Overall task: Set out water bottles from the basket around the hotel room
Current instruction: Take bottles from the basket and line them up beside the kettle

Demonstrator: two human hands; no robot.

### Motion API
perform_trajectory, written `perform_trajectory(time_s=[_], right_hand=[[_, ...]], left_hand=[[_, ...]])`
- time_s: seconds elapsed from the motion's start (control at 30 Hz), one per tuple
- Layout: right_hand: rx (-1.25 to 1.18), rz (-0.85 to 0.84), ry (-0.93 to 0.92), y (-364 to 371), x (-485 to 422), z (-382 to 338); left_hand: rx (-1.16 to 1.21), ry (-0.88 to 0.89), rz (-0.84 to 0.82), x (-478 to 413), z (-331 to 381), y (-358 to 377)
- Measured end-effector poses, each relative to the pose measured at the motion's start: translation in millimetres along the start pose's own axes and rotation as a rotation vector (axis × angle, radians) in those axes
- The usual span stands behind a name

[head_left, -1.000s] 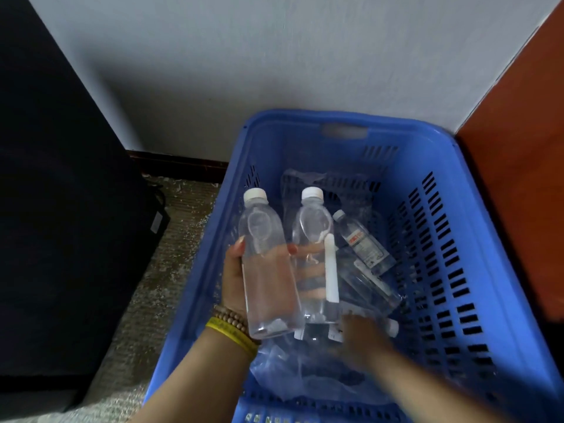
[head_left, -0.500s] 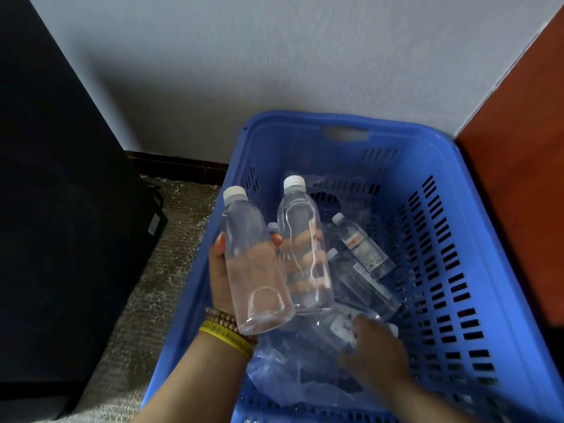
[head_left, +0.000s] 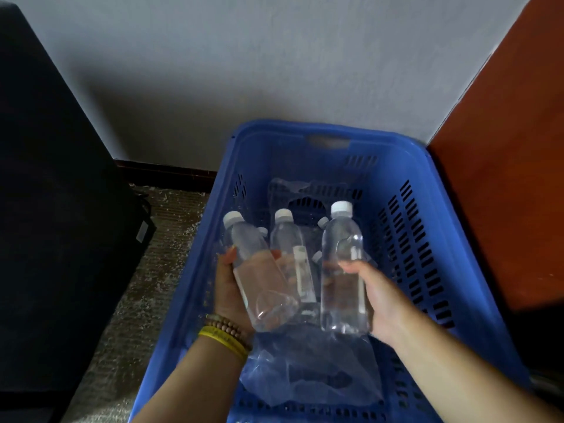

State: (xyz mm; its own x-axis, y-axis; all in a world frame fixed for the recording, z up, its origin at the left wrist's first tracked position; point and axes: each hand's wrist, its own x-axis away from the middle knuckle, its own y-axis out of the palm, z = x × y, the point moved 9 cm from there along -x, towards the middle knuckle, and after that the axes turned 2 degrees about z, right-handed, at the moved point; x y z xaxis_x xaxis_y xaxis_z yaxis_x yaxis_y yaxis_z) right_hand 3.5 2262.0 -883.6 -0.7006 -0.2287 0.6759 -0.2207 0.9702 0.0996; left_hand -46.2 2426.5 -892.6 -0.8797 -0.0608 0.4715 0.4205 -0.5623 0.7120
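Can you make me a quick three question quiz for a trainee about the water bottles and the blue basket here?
1. True or false: the left hand holds two bottles.
2. How many bottles does the right hand hold?
3. The clear plastic wrap lies: A) on the carpet, B) inside the blue basket, C) on the black furniture.

Key: 1 true, the tilted bottle and the middle bottle. 2 one, the upright bottle. 3 B.
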Motion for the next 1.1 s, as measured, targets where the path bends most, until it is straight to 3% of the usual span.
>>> perform_trajectory(time_s=[0.13, 0.27, 0.4, 0.53, 0.7, 0.9, 1.1], right_hand=[[-0.014, -0.085, 0.097, -1, 5, 32], [-0.064, -0.055, 0.061, -14, -1, 54], [-0.117, -0.052, 0.176, -22, -7, 85], [-0.082, -0.019, 0.370, -20, -15, 125], [0.087, 0.192, 0.344, -48, -31, 140], [0.148, 0.013, 0.404, -33, -28, 153], [0.108, -0.040, 0.389, -19, -29, 153]], left_hand=[[0.023, -0.191, -0.108, 0, -30, 11], [-0.236, -0.305, -0.109, -6, -60, 4], [-0.455, -0.408, -0.020, -7, -94, -16], [-0.581, -0.461, 0.220, -5, -122, -56], [-0.777, -0.459, 0.248, -10, -128, -80], [-0.710, -0.459, 0.286, -10, -130, -86], [-0.559, -0.457, 0.326, -10, -134, -91]])
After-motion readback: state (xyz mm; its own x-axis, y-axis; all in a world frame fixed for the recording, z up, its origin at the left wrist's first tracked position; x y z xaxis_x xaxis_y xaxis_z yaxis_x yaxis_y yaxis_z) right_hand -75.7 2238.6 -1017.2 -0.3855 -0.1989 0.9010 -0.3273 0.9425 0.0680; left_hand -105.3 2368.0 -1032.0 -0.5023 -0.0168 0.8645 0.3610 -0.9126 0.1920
